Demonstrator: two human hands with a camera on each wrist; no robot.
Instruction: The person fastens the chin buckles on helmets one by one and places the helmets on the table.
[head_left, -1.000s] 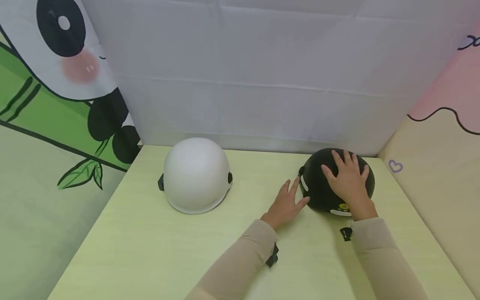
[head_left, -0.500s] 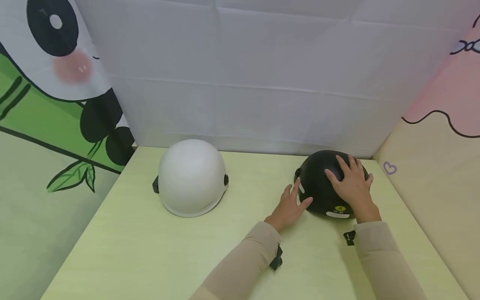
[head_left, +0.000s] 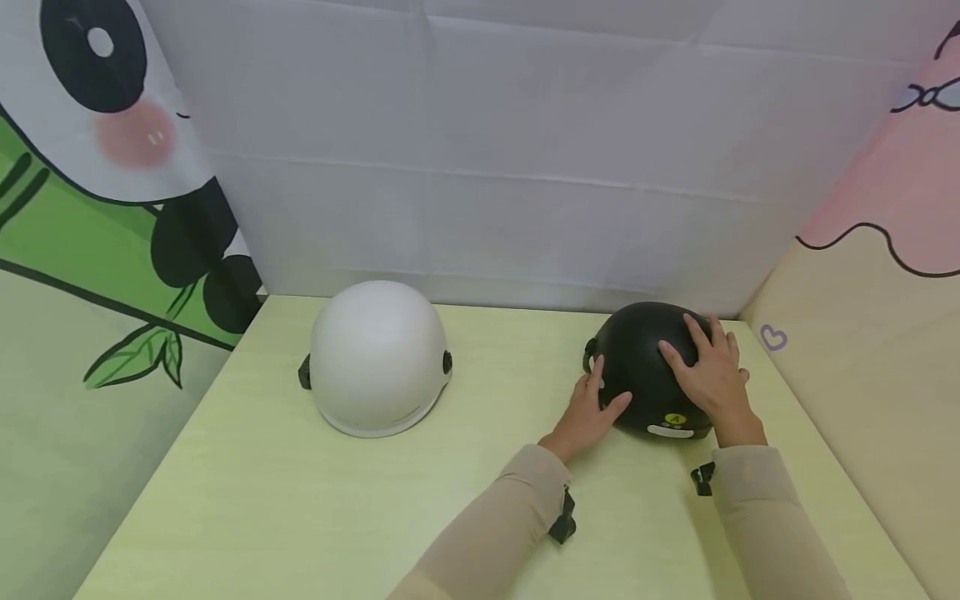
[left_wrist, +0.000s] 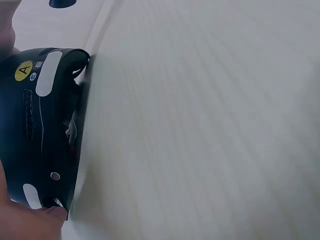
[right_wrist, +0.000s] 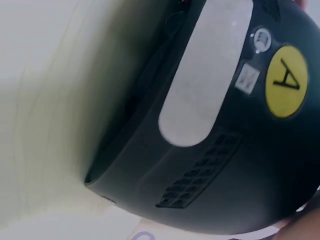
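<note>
A black helmet point(head_left: 645, 358) sits dome-up at the back right of the table; its yellow round "A" sticker point(right_wrist: 286, 81) and pale reflective strip point(right_wrist: 206, 72) show in the right wrist view. Against its left side rests my left hand point(head_left: 585, 421), fingers extended and thumb spread across the front. Near the helmet's rim, part of that hand shows low in the left wrist view. My right hand point(head_left: 711, 379) lies with spread fingers over the dome's right side, its outer fingers partly hidden. A white helmet point(head_left: 378, 358) with black side fittings stands apart on the left.
The pale yellow table point(head_left: 300, 508) ends at a white cloth wall point(head_left: 480, 167) close behind both helmets. A painted panel with green shapes point(head_left: 67, 217) stands on the left, and a cream and pink one point(head_left: 862, 367) on the right. Each sleeve carries a small black device.
My right hand has slid from the dome's top to its right side. The left hand has moved right, onto the black helmet's side. The head view has shifted slightly.
</note>
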